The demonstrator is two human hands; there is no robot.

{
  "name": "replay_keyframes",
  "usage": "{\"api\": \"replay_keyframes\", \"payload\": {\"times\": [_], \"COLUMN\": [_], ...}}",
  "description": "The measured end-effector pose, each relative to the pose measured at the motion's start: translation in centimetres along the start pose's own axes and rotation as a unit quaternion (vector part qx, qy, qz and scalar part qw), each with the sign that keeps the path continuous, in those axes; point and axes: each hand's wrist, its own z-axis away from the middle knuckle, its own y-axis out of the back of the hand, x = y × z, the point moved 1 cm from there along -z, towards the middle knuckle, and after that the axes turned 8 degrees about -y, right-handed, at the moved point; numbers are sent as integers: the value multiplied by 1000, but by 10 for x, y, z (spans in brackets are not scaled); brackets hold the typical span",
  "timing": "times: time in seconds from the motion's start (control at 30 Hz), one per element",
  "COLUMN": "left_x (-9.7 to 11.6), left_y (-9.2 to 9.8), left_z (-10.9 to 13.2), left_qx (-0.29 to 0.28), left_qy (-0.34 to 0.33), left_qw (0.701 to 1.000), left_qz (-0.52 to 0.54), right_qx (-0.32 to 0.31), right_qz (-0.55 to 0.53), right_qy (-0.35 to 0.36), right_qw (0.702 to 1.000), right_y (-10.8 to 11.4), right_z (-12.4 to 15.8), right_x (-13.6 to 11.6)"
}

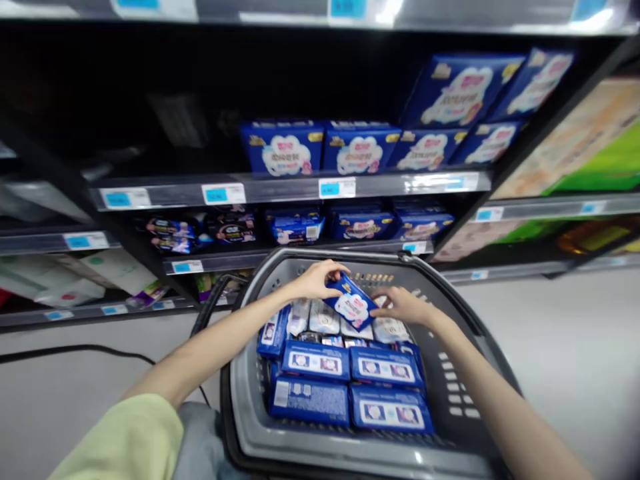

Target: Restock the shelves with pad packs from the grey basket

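Note:
A grey shopping basket (453, 373) stands in front of me, filled with several blue packs (315, 363) and some white ones (324, 316). My left hand (316, 280) is closed on the top end of a blue pack (353, 303) with a white cloud label, held tilted over the far part of the basket. My right hand (404, 305) rests beside that pack's right edge, fingers curled over the packs below it.
Dark store shelves (290, 189) with price tags rise behind the basket, carrying matching blue packs (284, 150) on two levels. White packages (60, 277) lie on the lower left shelf. A black cable (75, 350) runs across the pale floor at left.

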Motion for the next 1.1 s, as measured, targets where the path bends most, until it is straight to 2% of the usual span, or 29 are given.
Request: {"api": "replay_keyframes", "payload": {"times": [0.2, 0.3, 0.47, 0.8, 0.97, 1.1], "left_x": [3, -1, -11, -3, -14, -23], "left_y": [3, 2, 2, 4, -1, -4], "left_z": [3, 6, 9, 10, 14, 17], "left_qx": [14, 11, -36, -76, -143, -216], "left_qy": [66, 106, 184, 165, 143, 131], "left_qw": [997, 992, 976, 983, 979, 964], "left_qz": [30, 70, 109, 37, -17, -82], "right_qx": [-69, -77, -60, -40, -44, -25], "right_qz": [-8, 19, 73, 114, 118, 103], "right_qy": [-8, -22, -6, 21, -1, 13], "right_qw": [998, 997, 995, 992, 992, 994], "right_y": [-7, -12, -18, -12, -5, -4], "right_z": [4, 5, 3, 6, 8, 8], "right_x": [-11, -13, -14, -17, -14, -17]}}
